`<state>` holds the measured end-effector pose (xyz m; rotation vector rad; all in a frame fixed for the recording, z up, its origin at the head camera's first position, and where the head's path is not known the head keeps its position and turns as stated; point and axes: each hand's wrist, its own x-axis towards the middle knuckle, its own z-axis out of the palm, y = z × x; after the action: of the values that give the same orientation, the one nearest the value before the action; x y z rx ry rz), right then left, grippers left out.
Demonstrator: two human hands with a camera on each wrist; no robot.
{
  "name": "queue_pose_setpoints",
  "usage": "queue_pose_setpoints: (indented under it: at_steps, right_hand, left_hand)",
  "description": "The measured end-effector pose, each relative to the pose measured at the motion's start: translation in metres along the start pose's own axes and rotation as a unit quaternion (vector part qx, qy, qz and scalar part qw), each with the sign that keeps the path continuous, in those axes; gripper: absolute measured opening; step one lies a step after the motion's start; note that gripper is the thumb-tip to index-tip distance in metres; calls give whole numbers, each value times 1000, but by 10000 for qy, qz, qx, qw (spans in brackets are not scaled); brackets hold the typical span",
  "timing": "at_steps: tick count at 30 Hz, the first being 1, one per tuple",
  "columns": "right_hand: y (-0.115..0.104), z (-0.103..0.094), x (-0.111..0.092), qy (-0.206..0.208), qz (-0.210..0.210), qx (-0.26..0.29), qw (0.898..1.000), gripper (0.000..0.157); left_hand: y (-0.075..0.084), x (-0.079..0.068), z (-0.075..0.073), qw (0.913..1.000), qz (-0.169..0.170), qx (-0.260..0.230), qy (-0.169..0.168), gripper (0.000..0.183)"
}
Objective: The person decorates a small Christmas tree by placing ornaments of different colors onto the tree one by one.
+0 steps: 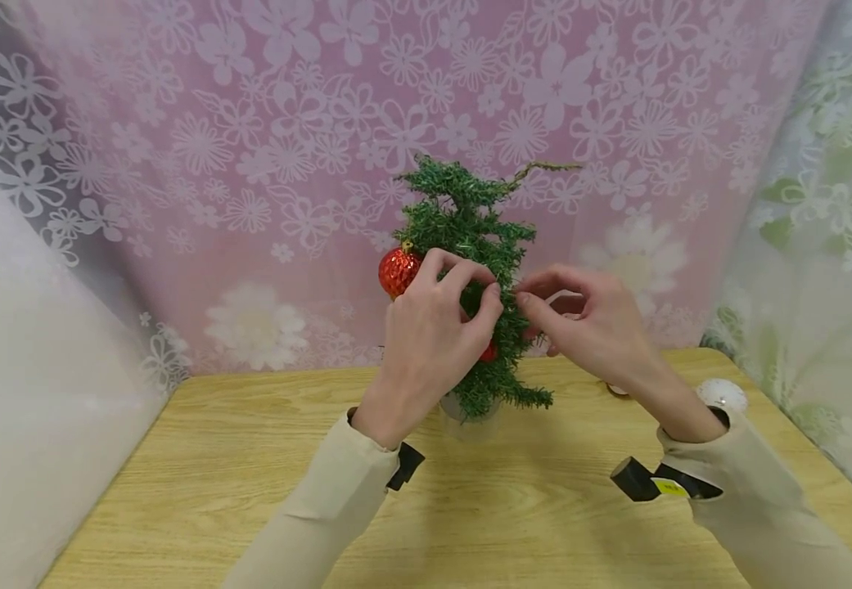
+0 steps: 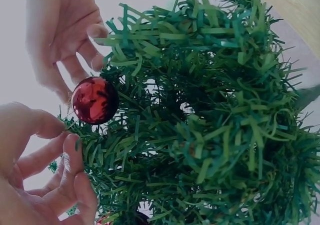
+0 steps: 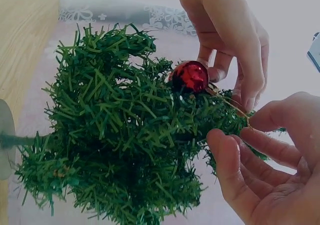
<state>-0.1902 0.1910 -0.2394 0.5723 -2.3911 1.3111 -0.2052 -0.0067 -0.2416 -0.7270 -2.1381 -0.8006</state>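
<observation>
A small green artificial Christmas tree (image 1: pixel 470 221) stands on the table. A shiny red ball ornament (image 3: pixel 191 77) lies against its branches, with a thin gold string (image 3: pixel 230 104) running from it. In the right wrist view my right hand (image 3: pixel 270 160) pinches the end of that string. My left hand (image 1: pixel 433 327) comes over the front of the tree. Its thumb and index finger pinch a branch tip (image 2: pixel 77 144) just beside the ball. From the head view, the left hand covers much of the ball. A textured red ball ornament (image 1: pixel 398 272) hangs on the tree's left side.
A white ball ornament (image 1: pixel 722 394) lies on the wooden table (image 1: pixel 514 507) at the right, behind the right wrist. A small round object (image 1: pixel 617 391) is partly hidden by the right forearm. A bare twisted branch (image 1: pixel 543 166) sticks out near the treetop. Flowered curtains (image 1: pixel 322 123) surround the table.
</observation>
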Motion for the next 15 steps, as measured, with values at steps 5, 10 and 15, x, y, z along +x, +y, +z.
queue_pose_setpoints:
  at_steps: [5, 10, 15]
  right_hand:
    - [7, -10, -10, 104, -77, -139, 9998, 20]
    - [18, -24, -24, 261, -248, -378, 9986, 19]
    - [38, -35, -37, 518, -159, -729, 9959, 17]
  left_hand:
    - [-1, -2, 0, 9996, 154, -26, 232, 17]
    - [0, 1, 3, 9940, 731, 450, 680, 22]
    - [0, 3, 7, 9857, 1049, 977, 890, 23]
